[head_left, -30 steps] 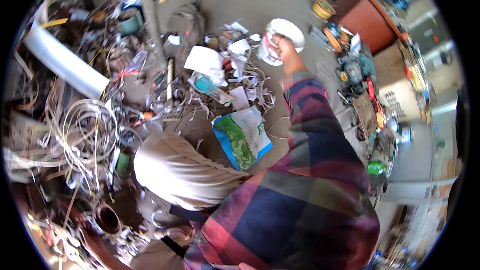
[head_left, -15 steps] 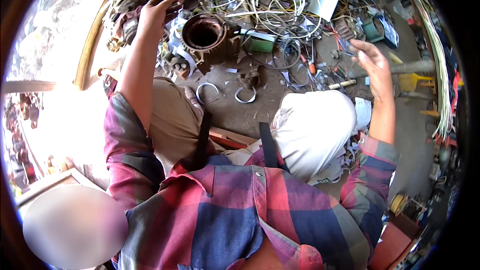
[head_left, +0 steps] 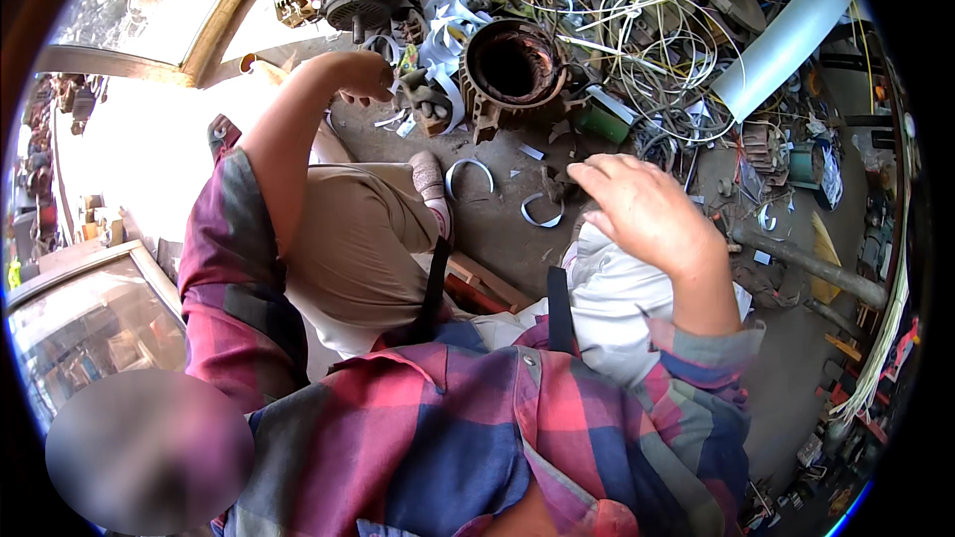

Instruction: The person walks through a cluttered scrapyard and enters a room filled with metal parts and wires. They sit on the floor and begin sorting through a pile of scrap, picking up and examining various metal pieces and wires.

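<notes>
My left hand [head_left: 364, 78] is bent down at the wrist with its fingers curled in. It hangs near a dark lumpy metal part [head_left: 430, 104] and some pale curled strips [head_left: 450, 35]; what it holds, if anything, is hidden. My right hand [head_left: 652, 214] is above my right knee, its fingers stretched out and thumb apart, with nothing in it. Between and beyond the hands stands an open motor housing [head_left: 487, 104], its round bore facing up with copper-coloured windings inside. Two loops of pale strip, a left one [head_left: 470, 163] and a right one [head_left: 543, 223], lie on the floor.
A second motor [head_left: 358, 2] sits at the back left. Tangled pale wires [head_left: 647, 10] spread behind the housing, beside a bluish sheet [head_left: 791, 40] and a green container [head_left: 603, 122]. A pole [head_left: 816, 268] lies at the right. A glass-fronted case [head_left: 95, 318] stands on the left.
My left hand has drawn back toward me from the pile at the back. My right hand has come inward from the right, over my knee. The view has shifted left.
</notes>
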